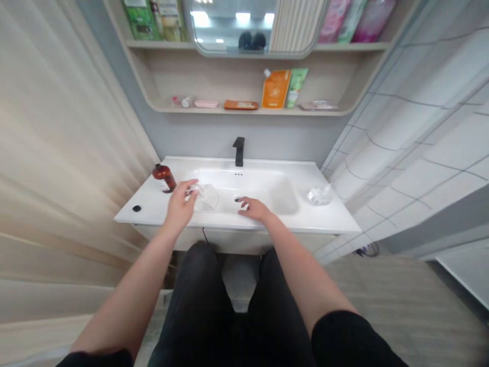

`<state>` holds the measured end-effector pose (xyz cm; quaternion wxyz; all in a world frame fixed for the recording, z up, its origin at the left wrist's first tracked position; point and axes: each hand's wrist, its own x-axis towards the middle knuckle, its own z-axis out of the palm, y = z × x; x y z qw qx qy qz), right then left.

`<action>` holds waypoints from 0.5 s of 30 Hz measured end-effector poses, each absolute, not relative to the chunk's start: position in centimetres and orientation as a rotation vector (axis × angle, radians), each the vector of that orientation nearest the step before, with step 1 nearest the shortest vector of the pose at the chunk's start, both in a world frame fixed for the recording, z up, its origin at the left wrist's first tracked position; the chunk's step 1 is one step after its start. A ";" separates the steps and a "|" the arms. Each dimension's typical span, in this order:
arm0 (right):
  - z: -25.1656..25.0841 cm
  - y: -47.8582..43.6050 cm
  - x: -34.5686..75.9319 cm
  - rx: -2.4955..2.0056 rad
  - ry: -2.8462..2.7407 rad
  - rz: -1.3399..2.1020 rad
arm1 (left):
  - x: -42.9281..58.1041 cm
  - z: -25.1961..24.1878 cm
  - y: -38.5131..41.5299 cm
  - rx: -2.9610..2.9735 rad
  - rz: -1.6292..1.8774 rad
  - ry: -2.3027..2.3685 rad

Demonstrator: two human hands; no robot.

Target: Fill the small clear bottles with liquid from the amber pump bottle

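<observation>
My left hand [181, 203] is over the left part of the white sink [282, 196], its thumb and fingers pinching the edge of a thin, whitish, crumpled sheet [207, 198]. Whether that sheet is tissue or plastic I cannot tell. Above the basin, beside the drain [237, 200], my right hand [254, 209] has its fingers apart and holds nothing. Left of my left hand, a brown bottle [164, 178] with a pale label stands on the counter. A small round black piece [136, 208] lies near the counter's left front edge.
A black faucet [239, 152] rises behind the basin. Crumpled clear plastic [320, 195] sits on the counter's right side. Above hangs a shelf [214, 110] with an orange pouch [275, 89], a green tube [296, 87] and small items, and a mirror [237, 30]. A curtain [76, 153] borders the left.
</observation>
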<state>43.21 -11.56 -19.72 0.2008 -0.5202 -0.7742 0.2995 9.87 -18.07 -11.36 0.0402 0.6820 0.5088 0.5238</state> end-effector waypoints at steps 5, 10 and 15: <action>-20.2 -11.7 43.8 -1.161 -1.969 0.919 | 20.6 -16.3 -12.9 1.974 1.430 1.311; -20.7 -10.7 44.1 -1.402 -1.849 0.810 | 24.6 -19.0 -9.6 1.927 1.301 1.297; -21.0 -9.9 44.2 -1.580 -1.853 0.742 | 24.8 -20.4 -8.4 1.841 1.081 1.386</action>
